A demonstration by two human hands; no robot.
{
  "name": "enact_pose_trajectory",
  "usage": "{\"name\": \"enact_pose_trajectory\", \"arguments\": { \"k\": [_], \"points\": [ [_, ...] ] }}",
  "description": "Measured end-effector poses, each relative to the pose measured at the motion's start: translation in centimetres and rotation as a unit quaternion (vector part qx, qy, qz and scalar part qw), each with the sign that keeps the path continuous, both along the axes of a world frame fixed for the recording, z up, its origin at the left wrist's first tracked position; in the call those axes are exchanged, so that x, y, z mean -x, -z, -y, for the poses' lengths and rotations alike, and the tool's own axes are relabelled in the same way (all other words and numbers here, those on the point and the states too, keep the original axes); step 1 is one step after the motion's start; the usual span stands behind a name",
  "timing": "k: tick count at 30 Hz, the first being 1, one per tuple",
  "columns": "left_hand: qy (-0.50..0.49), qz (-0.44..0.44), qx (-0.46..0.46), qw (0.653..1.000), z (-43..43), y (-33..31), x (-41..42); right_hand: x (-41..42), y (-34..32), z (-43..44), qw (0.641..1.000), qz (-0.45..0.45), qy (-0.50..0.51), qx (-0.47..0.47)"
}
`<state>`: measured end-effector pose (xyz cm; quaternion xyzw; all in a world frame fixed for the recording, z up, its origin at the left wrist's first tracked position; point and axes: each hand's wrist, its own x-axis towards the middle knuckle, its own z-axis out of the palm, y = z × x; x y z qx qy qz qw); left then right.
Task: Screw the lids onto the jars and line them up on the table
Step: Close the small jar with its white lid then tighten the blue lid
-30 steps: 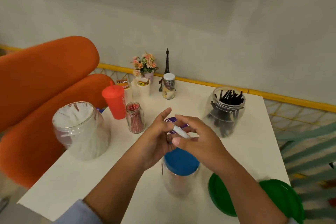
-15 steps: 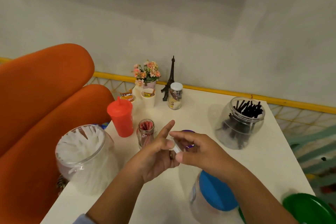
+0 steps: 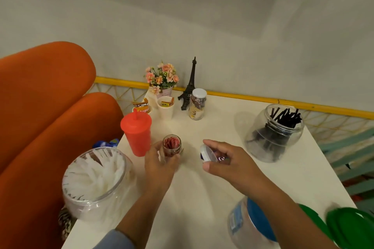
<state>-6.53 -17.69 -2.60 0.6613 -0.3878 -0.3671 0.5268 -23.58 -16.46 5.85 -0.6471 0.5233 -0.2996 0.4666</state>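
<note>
White table [image 3: 202, 198]: left hand [image 3: 159, 166] grips small jar [image 3: 171, 152] (red sticks [image 3: 171, 142] inside); right hand [image 3: 228, 159] pinches lid [image 3: 207, 153].

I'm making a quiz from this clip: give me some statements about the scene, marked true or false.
The left hand grips the small jar of red sticks. True.
The right hand holds a green lid. False: it holds a white lid; the green lids lie apart from it.
The jar of black sticks has no lid on. True.
The small jar of red sticks is already lidded. False: its mouth is open.
</note>
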Motion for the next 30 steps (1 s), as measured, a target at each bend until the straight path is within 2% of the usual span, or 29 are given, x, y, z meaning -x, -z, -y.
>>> {"name": "enact_pose_trajectory", "arguments": {
  "k": [2,4,10,14,19,25,30],
  "points": [
    [-0.003,0.073,-0.035,0.997,1.5,1.7,-0.5,-0.3,0.2,-0.1,1.000,0.004,0.011,0.002],
    [0.015,0.091,-0.060,0.994,2.5,2.7,-0.7,-0.5,0.3,-0.4,1.000,0.000,0.022,0.001],
    [0.036,0.054,-0.001,0.998,3.8,3.5,-0.5,-0.4,0.8,-1.5,0.998,-0.017,0.056,-0.012],
    [0.038,0.042,-0.002,0.998,3.3,3.9,-0.4,-0.4,1.2,-2.4,0.997,-0.011,0.076,-0.019],
    [0.092,0.004,-0.004,0.996,0.8,4.7,-0.3,-1.3,1.8,-3.3,0.997,-0.010,0.077,-0.016],
    [0.163,-0.009,0.013,0.987,-4.4,5.0,-0.4,-2.8,3.7,-4.3,0.995,-0.083,0.052,0.013],
    [0.220,0.007,0.030,0.975,-7.9,5.1,-0.4,-3.9,4.8,-5.7,0.981,-0.187,-0.025,0.051]
  ]
}}
